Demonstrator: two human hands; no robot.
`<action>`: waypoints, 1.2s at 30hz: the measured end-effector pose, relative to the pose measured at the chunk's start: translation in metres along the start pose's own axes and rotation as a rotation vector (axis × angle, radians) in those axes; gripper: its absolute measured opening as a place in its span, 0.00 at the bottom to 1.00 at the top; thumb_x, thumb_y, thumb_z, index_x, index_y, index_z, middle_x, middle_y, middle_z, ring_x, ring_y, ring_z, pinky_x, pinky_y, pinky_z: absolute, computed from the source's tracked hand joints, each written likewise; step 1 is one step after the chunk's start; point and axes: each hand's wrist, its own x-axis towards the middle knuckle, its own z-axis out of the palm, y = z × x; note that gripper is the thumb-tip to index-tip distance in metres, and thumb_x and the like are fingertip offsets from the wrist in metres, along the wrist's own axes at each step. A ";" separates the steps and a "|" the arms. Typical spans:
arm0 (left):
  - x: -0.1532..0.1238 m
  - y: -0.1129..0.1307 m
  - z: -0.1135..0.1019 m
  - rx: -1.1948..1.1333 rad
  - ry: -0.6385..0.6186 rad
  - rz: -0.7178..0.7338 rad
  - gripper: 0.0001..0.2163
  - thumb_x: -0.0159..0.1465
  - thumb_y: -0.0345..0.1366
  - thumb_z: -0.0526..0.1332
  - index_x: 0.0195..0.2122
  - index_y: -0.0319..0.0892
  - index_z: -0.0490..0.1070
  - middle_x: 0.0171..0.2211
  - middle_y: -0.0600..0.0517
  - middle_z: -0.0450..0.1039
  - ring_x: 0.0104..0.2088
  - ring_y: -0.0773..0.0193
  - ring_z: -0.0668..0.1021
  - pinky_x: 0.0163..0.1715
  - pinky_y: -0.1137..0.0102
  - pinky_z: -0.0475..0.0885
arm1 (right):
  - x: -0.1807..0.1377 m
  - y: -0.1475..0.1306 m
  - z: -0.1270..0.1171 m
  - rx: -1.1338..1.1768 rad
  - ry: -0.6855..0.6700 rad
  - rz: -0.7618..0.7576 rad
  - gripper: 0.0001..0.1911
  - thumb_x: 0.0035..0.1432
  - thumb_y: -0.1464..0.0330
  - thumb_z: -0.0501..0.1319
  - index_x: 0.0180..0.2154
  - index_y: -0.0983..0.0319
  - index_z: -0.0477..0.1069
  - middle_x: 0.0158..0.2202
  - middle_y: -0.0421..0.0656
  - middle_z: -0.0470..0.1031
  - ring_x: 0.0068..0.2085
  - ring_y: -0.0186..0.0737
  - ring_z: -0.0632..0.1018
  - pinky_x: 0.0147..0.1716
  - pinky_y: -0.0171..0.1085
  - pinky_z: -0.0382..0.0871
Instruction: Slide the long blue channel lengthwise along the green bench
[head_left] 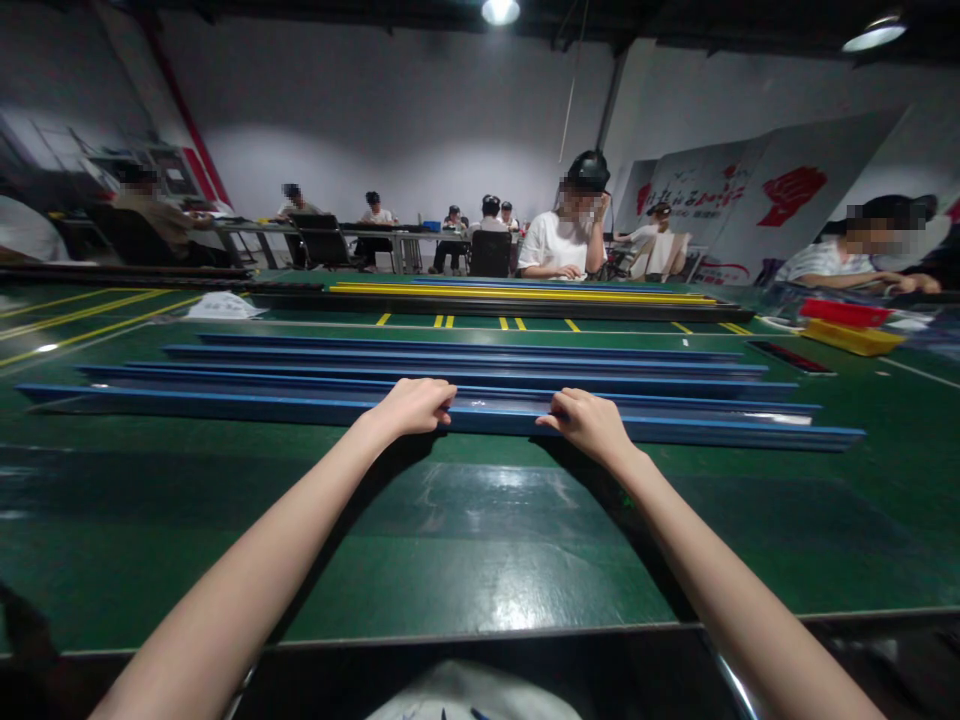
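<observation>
Both arms reach forward over a green table to a long blue channel strip [225,405] lying crosswise. My left hand [415,405] is closed over its near wall, left of the middle. Closed on the same wall, my right hand [589,420] grips a little right of the middle, its thumb pointing inward. The strip's trough shows between the two hands. Just behind it lie several more blue strips [480,352], roughly parallel. The fingertips of both hands are partly hidden by the knuckles and the strip.
Beyond the blue strips lie yellow strips [525,293] and black strips [480,303]. A phone [791,357] rests at the right, near a yellow bin [851,338] and a red bin [847,312]. White paper [225,306] sits at the left. Several people sit across the table and behind.
</observation>
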 end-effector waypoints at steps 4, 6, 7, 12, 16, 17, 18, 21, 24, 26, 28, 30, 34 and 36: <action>-0.002 -0.001 -0.001 0.015 -0.007 -0.016 0.03 0.56 0.33 0.56 0.33 0.44 0.66 0.37 0.52 0.72 0.37 0.61 0.74 0.26 0.73 0.60 | 0.000 0.000 0.000 -0.054 -0.019 0.006 0.16 0.58 0.57 0.53 0.30 0.62 0.69 0.32 0.43 0.73 0.34 0.36 0.72 0.25 0.33 0.52; -0.001 0.001 -0.003 0.029 -0.024 -0.025 0.03 0.56 0.33 0.57 0.32 0.44 0.66 0.37 0.52 0.72 0.37 0.61 0.74 0.26 0.73 0.60 | 0.001 -0.005 -0.001 -0.082 -0.033 0.004 0.17 0.59 0.57 0.51 0.31 0.63 0.69 0.32 0.44 0.73 0.35 0.37 0.72 0.26 0.33 0.53; -0.001 0.002 -0.005 0.043 -0.034 -0.033 0.03 0.56 0.33 0.57 0.32 0.44 0.66 0.37 0.52 0.72 0.37 0.61 0.74 0.26 0.73 0.60 | 0.003 -0.007 -0.001 -0.092 -0.040 0.003 0.17 0.60 0.57 0.51 0.31 0.63 0.69 0.32 0.45 0.73 0.35 0.37 0.72 0.26 0.33 0.53; 0.000 0.008 -0.011 0.155 -0.069 -0.038 0.04 0.55 0.31 0.58 0.33 0.43 0.68 0.37 0.50 0.73 0.38 0.61 0.75 0.28 0.73 0.62 | 0.009 -0.016 0.000 -0.092 -0.047 0.006 0.16 0.57 0.56 0.53 0.32 0.62 0.69 0.33 0.45 0.73 0.36 0.38 0.73 0.26 0.34 0.55; 0.003 0.015 -0.009 0.125 -0.018 -0.019 0.07 0.58 0.40 0.58 0.33 0.43 0.69 0.36 0.50 0.73 0.36 0.60 0.75 0.27 0.72 0.62 | 0.014 -0.026 0.003 -0.078 -0.024 0.010 0.16 0.57 0.56 0.54 0.32 0.63 0.69 0.34 0.46 0.73 0.37 0.40 0.73 0.27 0.34 0.57; 0.005 0.017 -0.008 0.107 0.005 -0.019 0.08 0.59 0.42 0.57 0.33 0.43 0.69 0.36 0.50 0.73 0.36 0.60 0.75 0.27 0.72 0.62 | 0.015 -0.028 0.003 -0.071 -0.023 0.013 0.16 0.57 0.56 0.54 0.32 0.63 0.69 0.34 0.46 0.74 0.37 0.40 0.73 0.28 0.34 0.57; 0.007 0.019 -0.007 0.090 0.022 -0.017 0.10 0.60 0.43 0.56 0.33 0.43 0.69 0.35 0.50 0.73 0.35 0.60 0.75 0.27 0.72 0.62 | 0.017 -0.031 0.004 -0.065 -0.022 0.018 0.16 0.57 0.56 0.54 0.32 0.63 0.69 0.34 0.46 0.74 0.37 0.40 0.73 0.28 0.34 0.57; 0.012 0.021 -0.005 0.065 0.060 -0.013 0.13 0.63 0.44 0.51 0.33 0.42 0.70 0.34 0.49 0.72 0.35 0.61 0.75 0.29 0.72 0.63 | 0.023 -0.038 0.006 -0.049 -0.018 0.028 0.17 0.56 0.55 0.54 0.33 0.62 0.70 0.34 0.46 0.74 0.37 0.40 0.73 0.27 0.34 0.58; 0.014 0.018 -0.002 0.084 0.099 -0.038 0.15 0.65 0.41 0.46 0.33 0.42 0.70 0.35 0.49 0.72 0.36 0.61 0.74 0.30 0.72 0.63 | 0.029 -0.043 0.007 -0.036 -0.015 0.019 0.17 0.56 0.55 0.54 0.33 0.62 0.70 0.34 0.47 0.74 0.37 0.40 0.73 0.28 0.34 0.59; 0.014 0.013 0.001 0.112 0.144 -0.058 0.15 0.66 0.39 0.45 0.33 0.41 0.70 0.36 0.48 0.71 0.38 0.60 0.73 0.32 0.71 0.63 | 0.032 -0.045 0.008 -0.024 -0.005 0.019 0.17 0.56 0.55 0.55 0.33 0.62 0.70 0.35 0.46 0.74 0.38 0.40 0.74 0.28 0.34 0.59; 0.014 0.006 0.005 0.138 0.191 -0.087 0.15 0.66 0.38 0.44 0.34 0.41 0.69 0.37 0.47 0.71 0.40 0.59 0.72 0.33 0.70 0.64 | 0.033 -0.046 0.010 -0.008 0.000 0.028 0.17 0.55 0.55 0.55 0.33 0.62 0.70 0.34 0.46 0.74 0.38 0.40 0.74 0.28 0.34 0.59; 0.013 0.001 0.011 0.139 0.231 -0.126 0.15 0.66 0.38 0.44 0.35 0.41 0.69 0.38 0.47 0.70 0.40 0.59 0.71 0.35 0.69 0.64 | 0.035 -0.046 0.011 0.005 -0.005 0.038 0.17 0.55 0.54 0.55 0.32 0.61 0.70 0.34 0.46 0.74 0.37 0.40 0.73 0.27 0.34 0.58; 0.012 -0.009 0.020 0.116 0.297 -0.207 0.14 0.66 0.37 0.44 0.40 0.42 0.68 0.41 0.47 0.70 0.42 0.60 0.70 0.38 0.68 0.62 | 0.037 -0.043 0.014 0.009 -0.008 0.051 0.17 0.56 0.55 0.54 0.32 0.61 0.70 0.34 0.46 0.74 0.38 0.40 0.73 0.28 0.33 0.58; 0.009 -0.014 0.023 0.100 0.315 -0.223 0.14 0.65 0.37 0.44 0.42 0.43 0.67 0.43 0.47 0.70 0.43 0.59 0.70 0.39 0.67 0.62 | 0.039 -0.040 0.015 0.031 -0.026 0.020 0.16 0.56 0.55 0.54 0.32 0.61 0.70 0.35 0.45 0.74 0.38 0.39 0.73 0.28 0.33 0.57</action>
